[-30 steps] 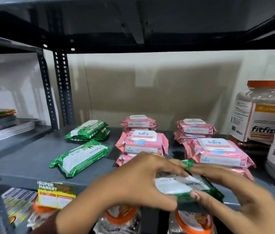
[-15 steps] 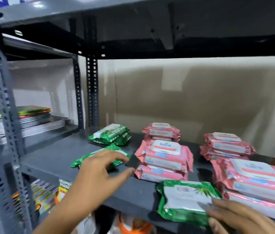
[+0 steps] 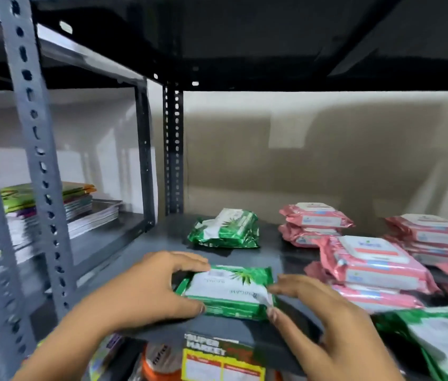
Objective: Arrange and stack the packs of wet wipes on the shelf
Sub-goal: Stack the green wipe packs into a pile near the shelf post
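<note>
A green pack of wet wipes [image 3: 227, 291] lies flat near the front edge of the grey shelf [image 3: 145, 251], just below the middle of the view, its white label facing up. The left hand [image 3: 145, 290] clamps it from the 9 o'clock side, fingers over the far top corner and thumb pressed against the near edge. The right hand [image 3: 327, 323] comes in from 4 o'clock; its fingertips touch the pack's right end and its thumb rests at the near right corner, fingers spread, so whether it truly grips is hard to tell.

At 12 o'clock from this pack, further back on the shelf, sits a green stack [image 3: 227, 229] of what look like two packs. At 2 o'clock stands a back pink stack [image 3: 313, 225], and at 3 o'clock a nearer pink stack [image 3: 371, 268] of larger packs with white lids. Further right, another pink stack [image 3: 434, 237] sits toward the wall. At 4 o'clock, at the frame's lower right corner, another green pack [image 3: 442, 339] lies blurred on the shelf.

Below the front edge, at 6 o'clock, hangs a price tag [image 3: 221, 358] reading "SUPER MARKET". At 9 o'clock, beyond the perforated grey upright [image 3: 35, 149], a pile of books [image 3: 79, 207] rests on the neighbouring shelf.
</note>
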`<state>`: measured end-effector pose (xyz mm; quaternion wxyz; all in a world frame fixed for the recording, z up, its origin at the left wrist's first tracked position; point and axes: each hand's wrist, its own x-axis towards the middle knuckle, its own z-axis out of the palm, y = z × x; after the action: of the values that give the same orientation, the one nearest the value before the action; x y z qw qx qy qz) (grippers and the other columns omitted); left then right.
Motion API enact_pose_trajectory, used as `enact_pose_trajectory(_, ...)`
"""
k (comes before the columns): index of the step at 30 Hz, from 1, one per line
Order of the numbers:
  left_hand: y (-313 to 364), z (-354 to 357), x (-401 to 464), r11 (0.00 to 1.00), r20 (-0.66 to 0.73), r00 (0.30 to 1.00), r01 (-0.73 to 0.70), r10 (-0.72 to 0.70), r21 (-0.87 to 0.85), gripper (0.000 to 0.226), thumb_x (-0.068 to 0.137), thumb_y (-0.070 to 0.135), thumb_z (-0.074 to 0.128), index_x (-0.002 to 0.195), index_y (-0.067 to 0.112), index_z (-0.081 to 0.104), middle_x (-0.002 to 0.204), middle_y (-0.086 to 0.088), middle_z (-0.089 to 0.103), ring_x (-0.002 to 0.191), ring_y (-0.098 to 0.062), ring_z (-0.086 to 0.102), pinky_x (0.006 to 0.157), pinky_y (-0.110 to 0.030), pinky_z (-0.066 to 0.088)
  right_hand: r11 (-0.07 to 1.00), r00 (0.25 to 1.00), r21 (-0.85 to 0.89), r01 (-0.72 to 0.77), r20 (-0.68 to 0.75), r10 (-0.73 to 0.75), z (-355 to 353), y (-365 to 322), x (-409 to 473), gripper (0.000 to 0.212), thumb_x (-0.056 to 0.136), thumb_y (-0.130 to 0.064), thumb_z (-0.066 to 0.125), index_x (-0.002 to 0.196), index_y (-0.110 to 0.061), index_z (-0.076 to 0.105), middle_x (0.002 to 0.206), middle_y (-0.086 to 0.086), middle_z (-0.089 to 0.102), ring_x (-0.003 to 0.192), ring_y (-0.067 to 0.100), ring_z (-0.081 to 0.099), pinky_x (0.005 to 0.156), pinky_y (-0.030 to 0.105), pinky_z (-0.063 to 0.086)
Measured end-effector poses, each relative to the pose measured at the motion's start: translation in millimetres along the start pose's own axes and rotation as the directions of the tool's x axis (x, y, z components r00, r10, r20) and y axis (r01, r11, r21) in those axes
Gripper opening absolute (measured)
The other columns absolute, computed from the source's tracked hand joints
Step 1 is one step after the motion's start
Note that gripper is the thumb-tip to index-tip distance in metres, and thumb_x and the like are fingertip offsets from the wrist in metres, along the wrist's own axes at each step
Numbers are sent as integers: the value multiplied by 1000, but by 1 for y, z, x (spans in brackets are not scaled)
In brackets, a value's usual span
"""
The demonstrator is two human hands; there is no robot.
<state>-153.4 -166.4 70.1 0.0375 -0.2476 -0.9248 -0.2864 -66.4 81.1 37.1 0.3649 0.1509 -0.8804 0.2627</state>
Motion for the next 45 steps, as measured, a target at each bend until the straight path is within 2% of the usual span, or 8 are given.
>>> enact_pose_trajectory(6, -10, -5, 8, 996, -39, 995, -92, 93, 6, 63, 67, 43, 82, 127, 38, 66, 130, 34, 57, 121, 13, 49, 105, -11, 35, 984, 967, -72, -160, 190, 171, 19, -7, 27, 17, 89, -36, 69, 104, -33, 77, 106, -24, 70, 93, -18, 57, 78, -4, 36)
enact_pose_trajectory(11, -6, 5, -8, 965, -247, 933, -259, 263, 46, 29, 74, 34, 72, 102, 33, 73, 106, 33, 63, 103, 7, 54, 89, -7, 39, 942, 896, -17, -334, 305, 323, 11, -11, 40, 18, 91, -44, 63, 101, -34, 74, 92, -30, 71, 88, -13, 63, 79, 18, 49)
enact_pose_trajectory(15, 11, 11, -31, 985, -296, 946, -160, 134, -66, 16, 82, 25, 60, 74, 22, 73, 79, 12, 68, 67, -2, 58, 63, -15, 46, 918, 869, 30, -395, 337, 363, 15, -13, 54, 24, 97, -45, 52, 115, -37, 65, 112, -17, 72, 104, 0, 66, 96, 39, 53)
enact_pose_trajectory(22, 14, 6, -42, 996, -208, 975, 83, -74, 37, 34, 80, 45, 52, 87, 17, 69, 75, 0, 69, 68, -9, 59, 74, -27, 53, 901, 853, 156, -404, 421, 309, -5, -43, 29, 39, 97, -9, 49, 99, -47, 55, 93, -8, 79, 56, 15, 54, 59, 38, 44)
enact_pose_trajectory(26, 20, 2, -46, 987, -196, 973, 137, -119, 81, 60, 72, 74, 58, 109, 28, 70, 101, 10, 63, 96, -5, 61, 84, -28, 52, 923, 835, 172, -343, 506, 216, -5, -55, 27, 33, 95, -17, 60, 102, -48, 55, 98, -18, 77, 91, 13, 71, 85, 26, 51)
enact_pose_trajectory(30, 25, 1, -49, 962, -170, 974, 183, -150, 204, 96, 51, 97, 46, 119, 32, 62, 108, 15, 54, 108, -6, 52, 87, -28, 49, 976, 897, 5, -216, 396, 196, 0, -36, 38, 36, 89, -32, 71, 116, -50, 56, 123, -32, 59, 118, -13, 50, 95, 9, 39)
enact_pose_trajectory(36, 26, 1, -43, 986, -116, 985, 143, -132, 91, 56, 60, 69, 67, 100, 31, 74, 95, 11, 62, 85, 1, 60, 74, -19, 51, 971, 872, -144, -193, 429, 237, 15, -24, 35, 34, 87, -51, 65, 120, -54, 58, 122, -33, 60, 122, -15, 46, 117, 41, 22)
enact_pose_trajectory(45, -7, 4, 10, 1000, 19, 1000, 17, -17, 6, 80, 69, 54, 79, 142, 30, 54, 138, 26, 48, 126, 2, 47, 110, -21, 35, 946, 905, -222, -234, 306, 296, 22, -18, 35, 26, 89, -39, 67, 115, -40, 68, 106, -17, 63, 101, 7, 61, 88, 27, 46)
